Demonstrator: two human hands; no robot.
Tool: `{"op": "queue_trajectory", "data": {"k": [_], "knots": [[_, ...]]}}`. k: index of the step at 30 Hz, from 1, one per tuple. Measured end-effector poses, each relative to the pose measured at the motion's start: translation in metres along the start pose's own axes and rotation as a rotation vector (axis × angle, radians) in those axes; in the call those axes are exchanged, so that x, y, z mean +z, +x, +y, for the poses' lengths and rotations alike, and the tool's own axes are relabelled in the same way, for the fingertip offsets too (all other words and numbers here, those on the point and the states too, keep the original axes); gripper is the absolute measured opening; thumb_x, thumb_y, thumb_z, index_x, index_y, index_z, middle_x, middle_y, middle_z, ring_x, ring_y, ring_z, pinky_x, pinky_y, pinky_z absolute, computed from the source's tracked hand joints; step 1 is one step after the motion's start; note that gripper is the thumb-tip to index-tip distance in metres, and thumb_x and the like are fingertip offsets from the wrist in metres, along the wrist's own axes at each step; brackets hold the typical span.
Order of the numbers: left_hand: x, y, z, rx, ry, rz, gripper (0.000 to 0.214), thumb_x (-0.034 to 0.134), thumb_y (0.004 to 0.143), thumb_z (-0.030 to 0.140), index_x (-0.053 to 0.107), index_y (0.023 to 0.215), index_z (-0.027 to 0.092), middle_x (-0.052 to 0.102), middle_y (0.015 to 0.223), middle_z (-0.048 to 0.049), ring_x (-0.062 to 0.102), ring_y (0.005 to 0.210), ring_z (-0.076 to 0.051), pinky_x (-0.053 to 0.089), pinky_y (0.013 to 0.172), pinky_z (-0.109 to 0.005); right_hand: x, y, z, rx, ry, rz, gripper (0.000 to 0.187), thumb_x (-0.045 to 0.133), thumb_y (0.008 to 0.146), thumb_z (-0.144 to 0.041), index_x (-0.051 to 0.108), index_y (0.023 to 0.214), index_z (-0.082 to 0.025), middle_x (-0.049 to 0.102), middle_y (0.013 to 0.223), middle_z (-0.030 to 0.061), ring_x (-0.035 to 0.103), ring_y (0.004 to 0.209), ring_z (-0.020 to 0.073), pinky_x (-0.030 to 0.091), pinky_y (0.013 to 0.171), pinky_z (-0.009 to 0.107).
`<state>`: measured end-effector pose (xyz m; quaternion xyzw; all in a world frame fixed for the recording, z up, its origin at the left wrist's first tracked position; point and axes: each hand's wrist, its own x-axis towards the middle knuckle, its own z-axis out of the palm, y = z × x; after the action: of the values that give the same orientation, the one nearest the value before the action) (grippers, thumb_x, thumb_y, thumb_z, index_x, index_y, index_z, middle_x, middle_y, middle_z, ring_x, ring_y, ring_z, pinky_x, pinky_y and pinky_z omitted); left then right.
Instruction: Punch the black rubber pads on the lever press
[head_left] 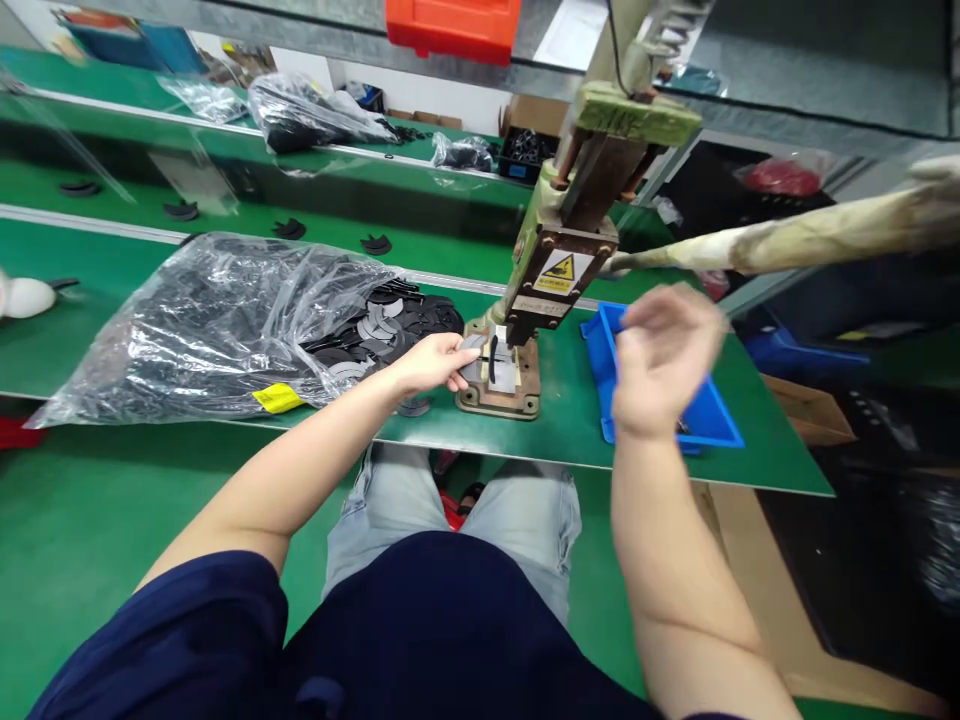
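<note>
At the base plate (495, 402) of a hand press (562, 230), my left hand (436, 362) pinches a flat grey piece (472, 358) by its left side. A thin black curved part (493, 360) lies on the plate's light metal fixture, under the press ram. My right hand (667, 345) is raised over the blue bin (709, 425), beneath the long press lever (780, 235). Motion smears its fingers, so whether they hold anything is unclear. To the left, a clear plastic bag (217, 320) spills black and grey curved parts (386, 330) near my left forearm.
Several dark curved parts ride on the green conveyor (240, 225) behind the bag. Bagged parts (300, 110) and a black box of parts (525, 150) stand farther back. An orange bin (454, 25) hangs overhead. The table's front edge runs just before my lap.
</note>
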<state>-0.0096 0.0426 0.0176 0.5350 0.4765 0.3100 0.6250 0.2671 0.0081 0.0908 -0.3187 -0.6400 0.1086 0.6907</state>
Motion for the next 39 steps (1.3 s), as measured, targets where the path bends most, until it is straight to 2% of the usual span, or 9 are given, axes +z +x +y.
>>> {"op": "queue_trajectory", "data": {"k": [2,4,8,17,21,27,33,35,39], "knots": [[0.0,-0.025,0.007,0.045,0.006,-0.032,0.039,0.08,0.096,0.049,0.058,0.086,0.018,0.072,0.066,-0.0031,0.073,0.055,-0.015,0.052,0.047,-0.019,0.014,-0.051,0.013,0.138,0.002,-0.184,0.038,0.082,0.089,-0.038,0.068,0.121,-0.025,0.075,0.103,0.0025,0.074,0.091,0.0134,0.066,0.084,0.031],[0.004,-0.045,0.014,0.08,0.006,-0.071,0.041,0.08,0.095,0.051,0.058,0.086,0.018,0.072,0.065,-0.0027,0.073,0.055,-0.015,0.053,0.047,-0.02,0.03,-0.096,0.016,0.254,0.007,-0.316,0.04,0.082,0.089,-0.038,0.069,0.124,-0.023,0.079,0.106,0.0055,0.076,0.09,0.0153,0.067,0.08,0.031],[0.017,-0.071,0.02,0.099,0.041,-0.138,0.045,0.083,0.091,0.055,0.057,0.082,0.019,0.071,0.064,-0.0019,0.072,0.055,-0.016,0.055,0.048,-0.021,0.054,-0.143,0.005,0.362,0.016,-0.341,0.03,0.077,0.093,-0.044,0.069,0.112,-0.023,0.079,0.104,0.0047,0.077,0.091,0.0157,0.066,0.082,0.031],[0.031,-0.088,0.021,0.018,0.071,-0.203,0.047,0.082,0.087,0.06,0.06,0.086,0.019,0.071,0.063,-0.0014,0.073,0.052,-0.018,0.055,0.046,-0.022,0.05,-0.153,-0.016,0.304,-0.057,-0.288,0.017,0.067,0.098,-0.039,0.067,0.104,-0.023,0.077,0.102,0.0048,0.074,0.089,0.0161,0.061,0.082,0.032],[0.031,-0.086,0.027,-0.038,0.075,-0.279,0.051,0.084,0.084,0.062,0.058,0.081,0.019,0.069,0.061,-0.0005,0.069,0.048,-0.016,0.053,0.045,-0.022,0.043,-0.149,-0.027,0.201,-0.125,-0.334,0.013,0.066,0.098,-0.031,0.068,0.108,-0.023,0.078,0.104,0.0052,0.074,0.091,0.0167,0.061,0.087,0.033],[0.024,-0.081,0.026,0.003,0.278,-0.198,0.052,0.079,0.087,0.065,0.053,0.079,0.021,0.063,0.059,0.0013,0.069,0.053,-0.018,0.05,0.047,-0.024,0.031,-0.134,-0.027,0.059,-0.237,-0.477,0.018,0.064,0.099,-0.027,0.069,0.115,-0.022,0.079,0.106,0.0081,0.074,0.099,0.0192,0.062,0.091,0.036],[0.027,-0.09,0.022,0.479,0.585,0.132,0.027,0.076,0.094,0.046,0.064,0.095,0.022,0.066,0.092,-0.0018,0.062,0.081,-0.016,0.053,0.075,-0.03,0.025,-0.134,-0.02,-0.029,-0.302,-0.527,0.016,0.061,0.099,-0.024,0.069,0.113,-0.021,0.078,0.106,0.0098,0.072,0.098,0.0197,0.061,0.089,0.038],[0.03,-0.092,0.021,0.572,0.666,0.104,0.024,0.074,0.096,0.042,0.065,0.089,0.022,0.064,0.093,-0.0029,0.061,0.089,-0.018,0.052,0.083,-0.032,0.024,-0.135,-0.018,-0.046,-0.316,-0.54,0.014,0.061,0.099,-0.024,0.069,0.11,-0.021,0.077,0.103,0.01,0.071,0.094,0.0197,0.061,0.086,0.038],[0.033,-0.086,0.013,0.541,0.663,0.046,0.028,0.073,0.096,0.04,0.063,0.078,0.021,0.058,0.087,-0.0027,0.058,0.085,-0.018,0.05,0.08,-0.033,0.02,-0.138,-0.017,-0.069,-0.324,-0.576,0.011,0.062,0.098,-0.024,0.069,0.106,-0.021,0.076,0.096,0.0084,0.069,0.089,0.019,0.059,0.083,0.037]]}}
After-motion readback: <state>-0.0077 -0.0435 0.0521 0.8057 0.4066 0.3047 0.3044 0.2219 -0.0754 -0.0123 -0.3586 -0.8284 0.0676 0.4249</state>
